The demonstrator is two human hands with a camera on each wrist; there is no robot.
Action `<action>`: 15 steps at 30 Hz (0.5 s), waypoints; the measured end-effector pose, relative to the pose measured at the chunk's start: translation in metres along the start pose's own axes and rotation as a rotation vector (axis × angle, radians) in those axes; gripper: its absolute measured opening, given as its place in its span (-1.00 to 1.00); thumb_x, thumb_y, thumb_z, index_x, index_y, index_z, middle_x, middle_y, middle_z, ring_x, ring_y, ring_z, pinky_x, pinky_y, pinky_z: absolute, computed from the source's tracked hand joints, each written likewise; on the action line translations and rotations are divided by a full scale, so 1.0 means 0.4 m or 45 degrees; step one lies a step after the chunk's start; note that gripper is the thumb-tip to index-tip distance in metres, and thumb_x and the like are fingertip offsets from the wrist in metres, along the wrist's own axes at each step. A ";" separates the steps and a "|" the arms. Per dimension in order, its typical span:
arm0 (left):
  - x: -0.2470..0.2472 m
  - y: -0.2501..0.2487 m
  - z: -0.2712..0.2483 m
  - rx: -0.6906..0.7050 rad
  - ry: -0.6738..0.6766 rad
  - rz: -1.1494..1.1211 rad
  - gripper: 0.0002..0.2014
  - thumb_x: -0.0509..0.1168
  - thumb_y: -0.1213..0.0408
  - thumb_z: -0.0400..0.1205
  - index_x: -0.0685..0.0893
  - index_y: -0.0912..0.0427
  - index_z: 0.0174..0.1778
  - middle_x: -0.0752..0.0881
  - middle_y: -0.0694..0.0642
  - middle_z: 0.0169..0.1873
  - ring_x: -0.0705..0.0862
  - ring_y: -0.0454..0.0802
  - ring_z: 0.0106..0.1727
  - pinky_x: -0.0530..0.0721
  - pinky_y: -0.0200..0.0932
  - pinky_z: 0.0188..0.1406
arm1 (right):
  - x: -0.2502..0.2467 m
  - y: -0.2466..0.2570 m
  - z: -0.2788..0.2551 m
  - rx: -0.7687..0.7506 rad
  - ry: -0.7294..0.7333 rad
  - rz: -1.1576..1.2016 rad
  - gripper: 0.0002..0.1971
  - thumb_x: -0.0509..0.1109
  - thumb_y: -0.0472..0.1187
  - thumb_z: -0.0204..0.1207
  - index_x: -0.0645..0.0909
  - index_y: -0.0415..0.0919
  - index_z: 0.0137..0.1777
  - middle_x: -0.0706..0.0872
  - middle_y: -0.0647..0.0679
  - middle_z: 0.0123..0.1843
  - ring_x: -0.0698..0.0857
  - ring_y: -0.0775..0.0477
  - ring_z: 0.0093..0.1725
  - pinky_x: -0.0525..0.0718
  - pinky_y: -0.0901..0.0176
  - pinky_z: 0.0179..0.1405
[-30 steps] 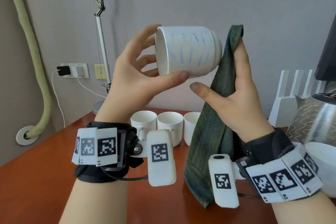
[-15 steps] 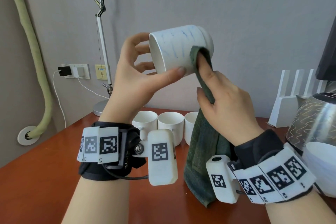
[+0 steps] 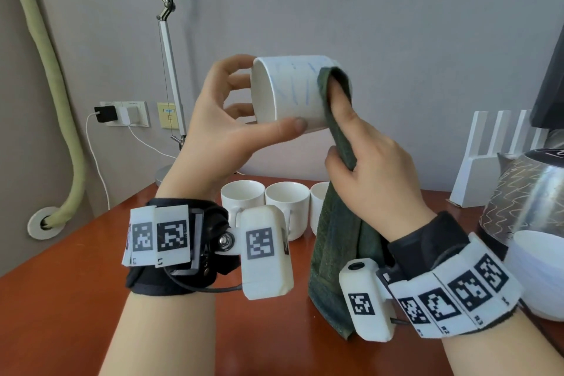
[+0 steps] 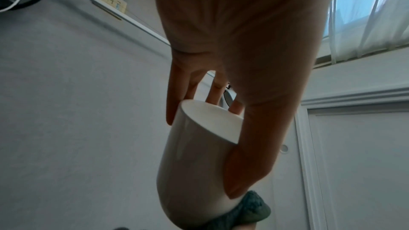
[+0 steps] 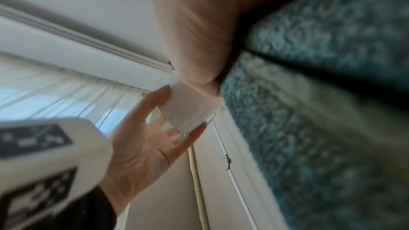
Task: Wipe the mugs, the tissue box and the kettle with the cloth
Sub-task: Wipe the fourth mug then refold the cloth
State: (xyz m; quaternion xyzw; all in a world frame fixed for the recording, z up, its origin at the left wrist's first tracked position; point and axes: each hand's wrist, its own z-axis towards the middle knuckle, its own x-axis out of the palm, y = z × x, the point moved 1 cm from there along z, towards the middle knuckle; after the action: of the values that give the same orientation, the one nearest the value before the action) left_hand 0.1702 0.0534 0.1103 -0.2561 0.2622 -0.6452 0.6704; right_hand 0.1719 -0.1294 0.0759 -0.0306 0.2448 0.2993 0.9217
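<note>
Left hand (image 3: 213,134) grips mug (image 3: 290,91), right hand (image 3: 372,159) grips cloth (image 3: 335,238); blue streaks show only from head view

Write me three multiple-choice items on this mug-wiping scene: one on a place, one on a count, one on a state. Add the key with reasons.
1. Where does the green cloth touch the held mug?
A. inside its mouth
B. at its base end
C. nowhere

2. How many mugs stand on the table behind the hands, counting the one partly hidden by the cloth?
A. one
B. three
C. six

3. How is the held mug oriented?
A. upright on the table
B. upside down on the table
C. on its side in the air

Key:
1 B: the right hand presses the cloth over the end away from the mouth.
2 B: two whole mugs show, plus the rim of a third.
3 C: the left hand holds it sideways by the rim, mouth towards that hand.
</note>
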 end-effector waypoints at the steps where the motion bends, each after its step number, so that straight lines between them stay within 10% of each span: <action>1: 0.002 0.000 -0.001 0.005 0.007 0.006 -0.28 0.67 0.08 0.10 0.55 -0.19 0.18 0.68 -0.02 0.20 0.77 0.04 0.04 0.76 -0.02 0.00 | -0.005 -0.005 0.002 0.032 0.004 0.038 -0.12 0.25 -0.31 0.42 -0.13 0.23 0.62 0.32 0.18 -0.37 0.46 -0.10 -0.44 0.37 0.17 -0.53; 10: 0.001 0.011 0.004 -0.008 -0.042 -0.051 -0.30 0.66 0.10 0.11 0.53 -0.18 0.15 0.67 -0.04 0.14 0.77 0.09 -0.02 0.75 0.03 -0.05 | 0.013 -0.001 -0.011 0.111 0.098 0.181 -0.03 0.29 -0.35 0.46 -0.30 0.32 0.56 0.33 0.16 -0.43 0.45 0.08 -0.46 0.37 0.22 -0.54; 15: 0.010 0.008 0.000 0.004 0.134 0.020 -0.25 0.67 0.12 0.08 0.54 -0.21 0.19 0.65 -0.01 0.23 0.74 -0.04 0.02 0.73 -0.10 -0.08 | -0.021 -0.029 0.006 0.180 0.074 0.333 -0.06 0.25 -0.35 0.39 -0.16 0.42 0.56 0.60 -0.13 -0.31 0.59 -0.19 -0.37 0.65 -0.13 -0.36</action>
State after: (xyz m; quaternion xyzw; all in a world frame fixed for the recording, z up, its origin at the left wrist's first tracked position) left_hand 0.1728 0.0495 0.1080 -0.2188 0.2982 -0.6529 0.6610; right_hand 0.1737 -0.1430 0.0807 0.0580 0.2939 0.3978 0.8672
